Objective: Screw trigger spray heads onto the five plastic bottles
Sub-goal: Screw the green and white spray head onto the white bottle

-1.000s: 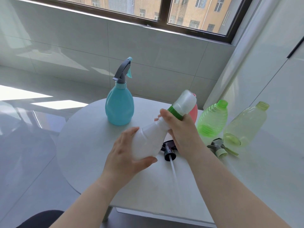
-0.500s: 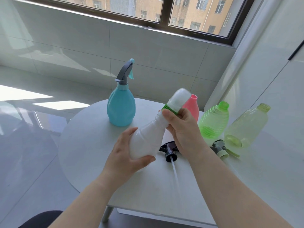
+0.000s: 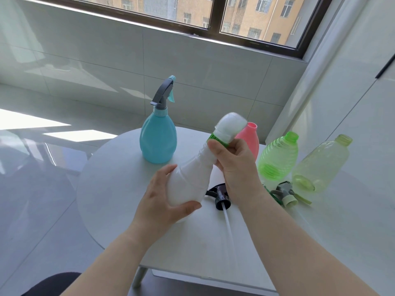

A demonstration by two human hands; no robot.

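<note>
My left hand (image 3: pixel 159 201) grips the body of a white bottle (image 3: pixel 192 174), tilted above the table. My right hand (image 3: pixel 235 165) curls round its neck at the green collar (image 3: pixel 215 138) of a white spray head (image 3: pixel 230 124). A blue bottle (image 3: pixel 158 142) with a grey trigger head stands behind. A pink bottle (image 3: pixel 249 139), a bright green bottle (image 3: pixel 277 159) and a pale yellow-green bottle (image 3: pixel 320 165) stand open-necked at the right. A black trigger head (image 3: pixel 221 196) with a clear tube and a grey-green trigger head (image 3: pixel 285 194) lie on the table.
The round white table (image 3: pixel 111 180) stands against a white wall (image 3: pixel 352 103) at the right. Its front edge is near my forearms. Tiled floor and a window sill lie beyond the table.
The white bottle has tipped more upright and shifted slightly left. My right hand has turned at the collar, with its fingers further round the neck. My left hand holds the body as before.
</note>
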